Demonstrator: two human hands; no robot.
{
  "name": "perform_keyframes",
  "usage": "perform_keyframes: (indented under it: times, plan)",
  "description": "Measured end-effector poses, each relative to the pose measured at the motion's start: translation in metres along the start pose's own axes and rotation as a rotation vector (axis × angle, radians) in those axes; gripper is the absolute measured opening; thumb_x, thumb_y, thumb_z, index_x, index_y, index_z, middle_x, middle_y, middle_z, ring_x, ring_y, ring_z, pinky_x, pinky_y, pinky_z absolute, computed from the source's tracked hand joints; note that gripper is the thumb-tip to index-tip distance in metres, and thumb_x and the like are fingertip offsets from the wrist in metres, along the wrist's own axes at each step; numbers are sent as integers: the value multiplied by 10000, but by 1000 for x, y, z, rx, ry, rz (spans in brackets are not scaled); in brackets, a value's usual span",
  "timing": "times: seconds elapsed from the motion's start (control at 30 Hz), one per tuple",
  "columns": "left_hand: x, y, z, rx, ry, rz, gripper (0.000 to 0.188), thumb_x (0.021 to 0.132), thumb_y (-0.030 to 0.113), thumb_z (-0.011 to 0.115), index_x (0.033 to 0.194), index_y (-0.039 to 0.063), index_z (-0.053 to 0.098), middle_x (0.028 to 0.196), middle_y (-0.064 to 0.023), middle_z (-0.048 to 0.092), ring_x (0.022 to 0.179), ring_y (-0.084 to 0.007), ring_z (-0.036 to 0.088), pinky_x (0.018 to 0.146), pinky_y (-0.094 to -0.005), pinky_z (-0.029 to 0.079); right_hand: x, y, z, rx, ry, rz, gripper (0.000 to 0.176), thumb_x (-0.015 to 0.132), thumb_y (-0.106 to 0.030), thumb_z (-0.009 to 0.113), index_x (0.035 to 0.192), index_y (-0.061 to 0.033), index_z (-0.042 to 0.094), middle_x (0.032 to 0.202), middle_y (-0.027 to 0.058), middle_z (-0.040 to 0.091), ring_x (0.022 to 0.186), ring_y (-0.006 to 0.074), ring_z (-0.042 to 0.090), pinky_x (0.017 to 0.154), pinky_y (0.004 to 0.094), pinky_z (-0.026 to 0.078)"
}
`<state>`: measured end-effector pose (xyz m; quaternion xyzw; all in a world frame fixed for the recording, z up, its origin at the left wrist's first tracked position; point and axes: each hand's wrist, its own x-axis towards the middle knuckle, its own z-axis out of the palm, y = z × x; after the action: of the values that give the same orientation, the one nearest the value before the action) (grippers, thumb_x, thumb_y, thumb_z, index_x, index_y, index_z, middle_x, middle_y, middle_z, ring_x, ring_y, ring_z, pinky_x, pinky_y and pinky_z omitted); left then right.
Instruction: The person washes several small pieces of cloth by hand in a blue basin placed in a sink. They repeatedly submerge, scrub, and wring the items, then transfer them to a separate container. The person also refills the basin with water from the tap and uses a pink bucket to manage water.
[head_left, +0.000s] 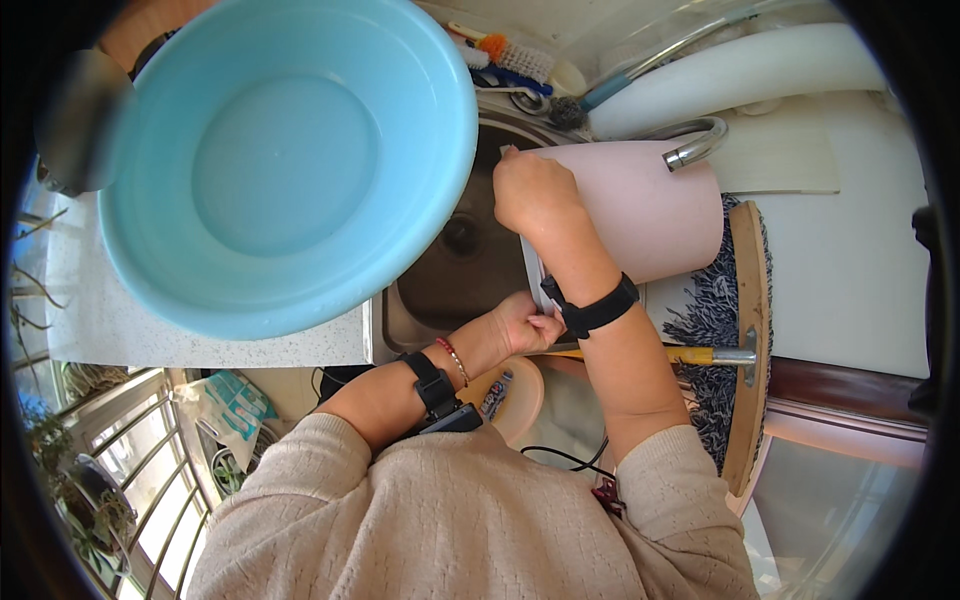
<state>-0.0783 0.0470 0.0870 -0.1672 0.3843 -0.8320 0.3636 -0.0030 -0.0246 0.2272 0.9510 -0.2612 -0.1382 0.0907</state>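
Observation:
A pale pink plastic bucket lies tilted on its side over the right part of the stainless steel sink, its mouth facing left. My right hand is closed at the far side of the bucket's rim. At the near side of that rim, my left hand has its fingers curled around the edge. The bucket's inside is hidden from me. Above its wall hangs the curved end of a chrome faucet. The drain shows in the basin between the bucket and a large blue basin.
The large light-blue plastic basin overlaps the sink's left side and the speckled counter. Brushes lie behind the sink. A wooden-headed mop with dark strands stands right, its yellow handle passing behind my right forearm. Below is a pinkish tub.

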Motion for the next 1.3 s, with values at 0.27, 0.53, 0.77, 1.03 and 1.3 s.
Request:
perform_keyframes:
  times: [0.27, 0.53, 0.77, 1.03, 1.3]
  plan:
    - [-7, -4, -2, 24, 4, -7, 259, 979, 151, 361, 845, 21, 540, 726, -80, 579, 563, -109, 530, 345, -159, 274, -5, -2, 0, 18, -4, 47, 334, 772, -14, 559, 1088, 92, 583, 891, 248, 680, 830, 387, 684, 708, 449, 563]
    - [-16, 1, -6, 104, 106, 101, 241, 989, 169, 358, 875, 39, 526, 751, -86, 572, 569, -123, 532, 351, -159, 309, -13, 1, -5, 44, 20, 72, 424, 807, -57, 567, 1195, 112, 543, 929, 230, 688, 839, 350, 695, 721, 415, 565]
    - [-44, 8, 4, 291, 314, 404, 282, 1004, 291, 384, 1020, 41, 514, 845, -126, 582, 686, -189, 583, 430, -196, 417, -47, 30, -24, 320, 156, 203, 537, 822, -144, 597, 1283, 85, 442, 976, 269, 662, 898, 414, 658, 793, 483, 528]
    - [-82, -6, 56, 665, 337, 851, 308, 894, 220, 606, 1148, 71, 518, 1090, -81, 601, 973, -222, 593, 788, -379, 465, -113, 81, -19, 1119, 247, 445, 499, 881, -198, 627, 1282, 10, 414, 719, 109, 617, 518, 150, 601, 446, 274, 485]
    - [-76, -35, 89, 924, 337, 1176, 358, 886, 211, 606, 1184, 57, 482, 1140, -87, 558, 1033, -214, 570, 822, -403, 489, -102, 191, 22, 1291, 260, 589, 381, 996, -277, 467, 1224, 5, 585, 933, 108, 639, 862, 190, 625, 674, 313, 531]
